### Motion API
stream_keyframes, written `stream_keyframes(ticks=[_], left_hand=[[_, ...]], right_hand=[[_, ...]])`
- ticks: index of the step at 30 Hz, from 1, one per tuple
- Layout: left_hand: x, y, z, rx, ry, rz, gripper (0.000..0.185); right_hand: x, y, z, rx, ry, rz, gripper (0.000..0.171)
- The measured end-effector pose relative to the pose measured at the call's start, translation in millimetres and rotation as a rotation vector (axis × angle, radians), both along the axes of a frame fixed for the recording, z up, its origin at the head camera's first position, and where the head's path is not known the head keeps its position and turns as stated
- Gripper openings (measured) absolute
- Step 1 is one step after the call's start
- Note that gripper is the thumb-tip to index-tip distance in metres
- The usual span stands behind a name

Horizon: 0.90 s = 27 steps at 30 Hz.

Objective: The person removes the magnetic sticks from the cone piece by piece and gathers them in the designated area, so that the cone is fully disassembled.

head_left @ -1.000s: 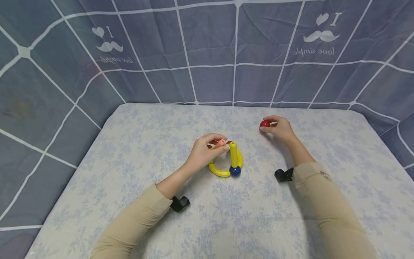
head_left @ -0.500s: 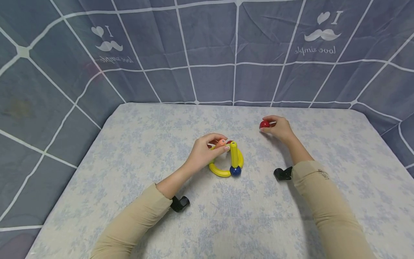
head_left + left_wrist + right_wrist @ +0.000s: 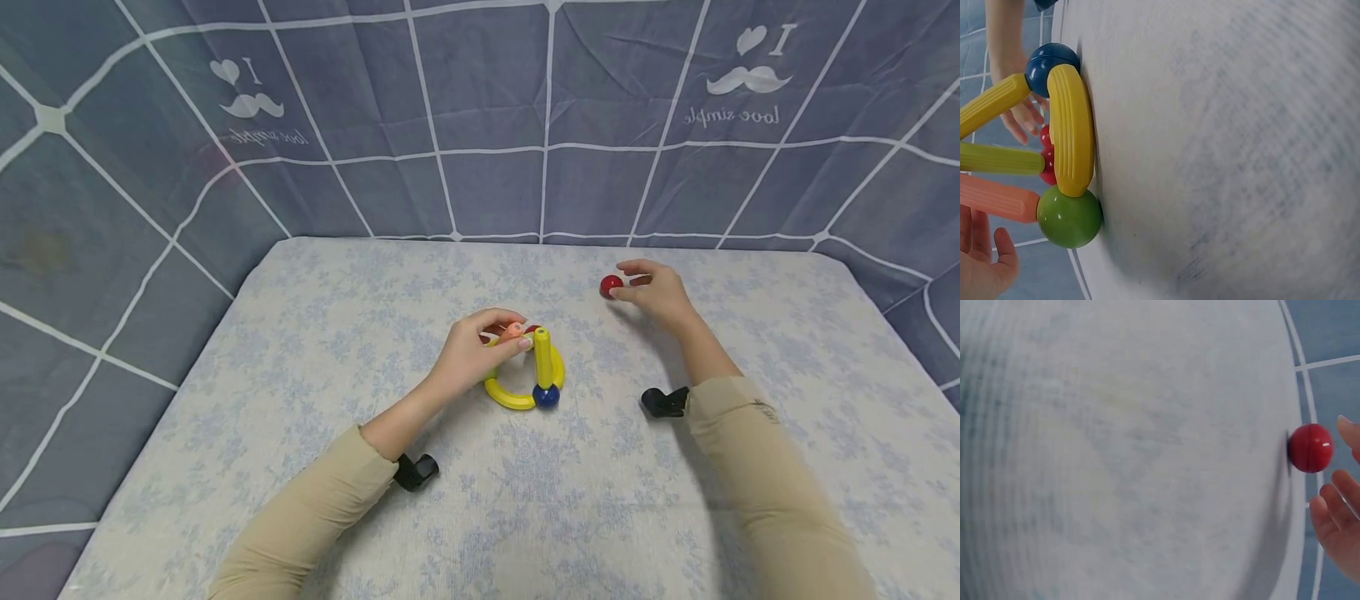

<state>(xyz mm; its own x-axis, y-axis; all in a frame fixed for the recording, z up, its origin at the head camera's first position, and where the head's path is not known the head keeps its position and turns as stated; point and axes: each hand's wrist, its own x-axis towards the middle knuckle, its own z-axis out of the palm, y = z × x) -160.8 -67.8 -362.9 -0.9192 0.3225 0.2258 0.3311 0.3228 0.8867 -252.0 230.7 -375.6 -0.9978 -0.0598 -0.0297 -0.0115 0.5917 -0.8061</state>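
Observation:
My left hand [image 3: 472,354] holds the top of an upright orange rod [image 3: 1004,199], which stands on a green ball [image 3: 1070,216]. This belongs to a toy of balls and rods, with curved yellow rods [image 3: 512,394] forming a ring on the table. From its blue ball [image 3: 546,396] rises a straight yellow rod [image 3: 542,358]. A yellow-green rod [image 3: 1000,158] meets a red ball at the toy's far side. Farther right, a loose red ball [image 3: 611,287] rests on the table. My right hand [image 3: 660,296] is beside it, fingers spread and apart from it in the right wrist view [image 3: 1341,531].
The table [image 3: 480,500] wears a pale cloth with a blue floral pattern. A grey-blue curtain [image 3: 487,108] with white lines hangs behind and at the sides. Black wrist mounts [image 3: 663,403] stick out from both sleeves.
My right fingers have let go of the red ball and spread, the hand shifting slightly right. The ball sits marginally farther left. My left hand and the toy have stayed in place.

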Motion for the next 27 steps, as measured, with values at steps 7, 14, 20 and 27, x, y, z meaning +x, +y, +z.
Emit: stream_keyframes(ticks=[7, 14, 20, 27], left_hand=[[0.0, -5.1, 0.7, -0.002, -0.026, -0.02, 0.034], [-2.8, -16.1, 0.4, -0.066, -0.063, -0.053, 0.038], [-4.3, -24.9, -5.7, -0.278, -0.089, -0.102, 0.049], [-5.7, -27.8, -12.0, -0.33, -0.127, -0.122, 0.055]], right_hand=[[12.1, -1.7, 13.7, -0.021, 0.063, 0.012, 0.049], [33.0, -12.3, 22.0, -0.107, 0.082, 0.122, 0.046], [57.6, -27.6, 20.1, -0.186, 0.015, 0.257, 0.041], [73.5, -44.9, 10.8, -0.262, -0.077, 0.386, 0.037]])
